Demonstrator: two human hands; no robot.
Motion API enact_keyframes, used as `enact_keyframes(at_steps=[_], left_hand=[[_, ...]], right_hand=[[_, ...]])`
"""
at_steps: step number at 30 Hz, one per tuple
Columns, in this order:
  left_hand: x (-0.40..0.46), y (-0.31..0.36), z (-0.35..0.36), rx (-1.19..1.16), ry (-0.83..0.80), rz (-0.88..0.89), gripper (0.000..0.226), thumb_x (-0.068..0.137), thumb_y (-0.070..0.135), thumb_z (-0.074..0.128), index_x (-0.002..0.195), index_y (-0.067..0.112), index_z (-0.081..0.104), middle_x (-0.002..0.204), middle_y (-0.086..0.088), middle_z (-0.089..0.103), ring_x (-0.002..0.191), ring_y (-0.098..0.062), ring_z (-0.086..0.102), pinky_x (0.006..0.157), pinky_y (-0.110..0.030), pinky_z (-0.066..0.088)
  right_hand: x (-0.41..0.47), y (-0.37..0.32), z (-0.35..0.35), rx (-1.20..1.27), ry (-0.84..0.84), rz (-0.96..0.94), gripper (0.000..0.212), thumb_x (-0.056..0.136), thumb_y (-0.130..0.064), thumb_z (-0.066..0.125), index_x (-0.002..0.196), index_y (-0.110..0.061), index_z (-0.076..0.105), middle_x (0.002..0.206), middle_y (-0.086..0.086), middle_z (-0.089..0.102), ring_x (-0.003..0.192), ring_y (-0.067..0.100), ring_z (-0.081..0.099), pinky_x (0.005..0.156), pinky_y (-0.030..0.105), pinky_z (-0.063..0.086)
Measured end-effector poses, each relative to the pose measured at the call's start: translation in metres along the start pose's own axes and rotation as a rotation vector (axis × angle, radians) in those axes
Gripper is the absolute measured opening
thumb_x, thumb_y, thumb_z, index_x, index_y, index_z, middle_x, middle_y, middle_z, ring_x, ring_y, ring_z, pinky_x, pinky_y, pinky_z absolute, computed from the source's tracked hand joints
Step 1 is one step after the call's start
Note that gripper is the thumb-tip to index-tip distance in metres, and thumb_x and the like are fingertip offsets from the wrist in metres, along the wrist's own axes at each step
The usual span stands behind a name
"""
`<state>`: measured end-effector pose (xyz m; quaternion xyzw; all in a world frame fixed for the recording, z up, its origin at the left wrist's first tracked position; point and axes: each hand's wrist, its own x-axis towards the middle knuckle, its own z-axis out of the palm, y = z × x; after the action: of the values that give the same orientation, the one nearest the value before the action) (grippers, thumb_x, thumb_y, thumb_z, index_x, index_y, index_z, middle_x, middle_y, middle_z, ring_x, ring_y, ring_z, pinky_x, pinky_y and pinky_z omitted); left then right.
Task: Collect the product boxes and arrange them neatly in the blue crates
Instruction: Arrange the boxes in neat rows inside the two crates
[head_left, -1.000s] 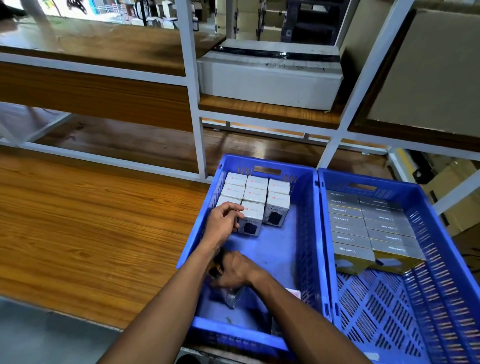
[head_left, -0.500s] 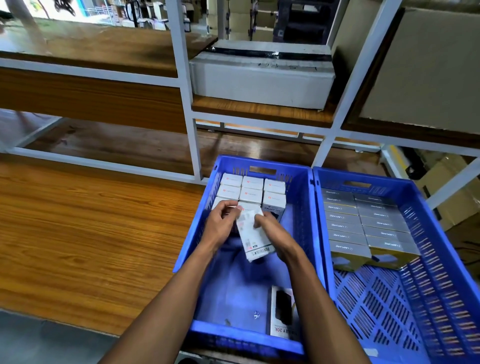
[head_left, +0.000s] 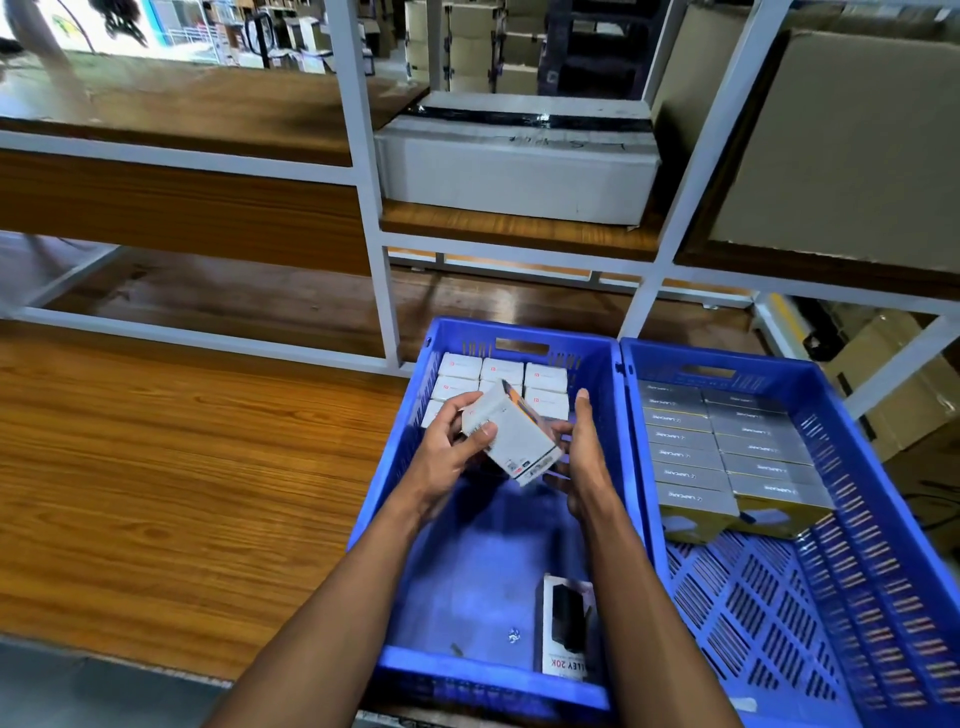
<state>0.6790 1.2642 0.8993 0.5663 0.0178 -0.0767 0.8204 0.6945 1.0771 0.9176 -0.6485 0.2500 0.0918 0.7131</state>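
Observation:
Two blue crates stand side by side, the left crate (head_left: 602, 364) and the right crate (head_left: 852, 467). Rows of white product boxes (head_left: 545, 376) stand at the far end of the left crate. My left hand (head_left: 449, 457) grips a white box (head_left: 514, 436), tilted, above the crate's middle. My right hand (head_left: 582, 457) is beside the box's right edge with its fingers straight, the lower fingers touching the box. Another white box with a black picture (head_left: 566, 629) lies flat at the crate's near end. Grey and yellow boxes (head_left: 727, 447) fill the far half of the right crate.
The crates sit at the right end of a wooden table (head_left: 156, 467). Behind them stands a white metal shelf frame (head_left: 374, 218) with a large white carton (head_left: 519, 171) and a brown carton (head_left: 841, 145). More brown cartons (head_left: 893, 395) sit at the far right.
My right hand came up from the crate's near end with a white box. Both hands raised and turned it, and my left hand has now taken hold of it while the right fingers straightened.

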Motion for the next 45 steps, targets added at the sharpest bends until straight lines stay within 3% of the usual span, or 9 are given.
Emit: enact_keyframes(at_steps=[4,9,14,18,23,26,31,41,45], left_hand=[[-0.001,0.001,0.001,-0.121,-0.1,-0.021,0.073,0.086,0.001,0.078,0.146,0.018,0.042,0.144,-0.015,0.06,0.132,-0.032,0.061,0.108,-0.047,0.052],[0.001,-0.002,0.001,-0.113,-0.181,0.004,0.065,0.083,-0.008,0.076,0.135,0.021,0.05,0.142,-0.012,0.061,0.121,-0.025,0.061,0.085,-0.026,0.056],[-0.001,-0.002,0.003,0.034,-0.231,0.022,0.042,0.082,-0.025,0.046,0.111,-0.008,0.07,0.155,-0.001,0.053,0.13,-0.02,0.062,0.081,-0.03,0.059],[0.0,-0.007,0.0,0.152,-0.262,0.011,0.042,0.082,-0.015,0.048,0.111,-0.006,0.076,0.157,0.005,0.05,0.142,-0.023,0.053,0.105,-0.045,0.054],[-0.005,-0.007,0.004,0.307,-0.237,0.04,0.03,0.095,-0.011,0.059,0.113,0.003,0.079,0.15,0.015,0.056,0.141,-0.004,0.051,0.116,-0.043,0.047],[-0.004,-0.01,0.003,0.375,-0.244,0.099,0.02,0.097,-0.003,0.066,0.11,0.005,0.078,0.141,0.006,0.064,0.134,-0.018,0.059,0.115,-0.046,0.048],[-0.006,-0.015,0.004,0.439,-0.174,0.026,0.02,0.093,-0.001,0.074,0.11,0.008,0.078,0.133,0.003,0.07,0.119,-0.016,0.069,0.106,-0.039,0.054],[-0.01,-0.022,0.012,0.487,-0.282,-0.073,0.085,0.093,-0.008,0.07,0.16,0.028,0.033,0.146,0.0,0.054,0.133,-0.011,0.059,0.106,-0.022,0.05],[-0.007,-0.028,0.009,0.531,-0.282,-0.072,0.081,0.095,-0.007,0.066,0.161,0.028,0.035,0.151,0.003,0.051,0.136,-0.005,0.056,0.116,-0.028,0.044]], right_hand=[[0.0,0.002,-0.002,0.09,0.009,-0.014,0.068,0.094,-0.08,0.036,0.108,-0.024,0.072,0.099,0.003,0.076,0.087,0.023,0.07,0.076,0.037,0.048],[0.003,-0.001,0.002,0.296,-0.08,-0.14,0.074,0.09,-0.065,0.067,0.128,-0.001,0.064,0.116,0.026,0.071,0.104,0.04,0.071,0.09,0.06,0.059],[0.006,-0.002,0.002,0.399,-0.044,-0.176,0.034,0.103,-0.031,0.061,0.126,-0.005,0.062,0.101,0.01,0.075,0.096,0.023,0.068,0.08,0.039,0.056],[0.005,-0.003,0.005,0.413,-0.058,-0.194,0.034,0.106,-0.031,0.054,0.119,-0.001,0.065,0.108,0.017,0.073,0.102,0.026,0.068,0.084,0.039,0.056],[0.0,-0.002,0.003,0.215,-0.089,-0.299,0.053,0.087,-0.054,0.074,0.118,-0.012,0.066,0.106,0.018,0.072,0.092,0.026,0.07,0.083,0.047,0.058],[0.001,0.003,-0.002,0.009,-0.11,-0.382,0.048,0.073,-0.045,0.078,0.117,-0.034,0.061,0.11,0.016,0.066,0.094,0.028,0.067,0.085,0.053,0.057],[-0.001,0.001,-0.004,-0.181,-0.099,-0.401,0.052,0.064,-0.037,0.067,0.114,-0.033,0.052,0.109,0.009,0.067,0.093,0.021,0.066,0.087,0.048,0.057],[0.014,0.013,-0.007,-0.443,0.087,-0.397,0.057,0.069,-0.012,0.058,0.119,-0.038,0.049,0.12,-0.001,0.063,0.105,0.023,0.066,0.083,0.048,0.062],[0.018,0.019,-0.008,-0.612,0.114,-0.448,0.069,0.071,0.008,0.065,0.132,-0.021,0.05,0.129,0.009,0.057,0.113,0.028,0.058,0.091,0.038,0.054]])
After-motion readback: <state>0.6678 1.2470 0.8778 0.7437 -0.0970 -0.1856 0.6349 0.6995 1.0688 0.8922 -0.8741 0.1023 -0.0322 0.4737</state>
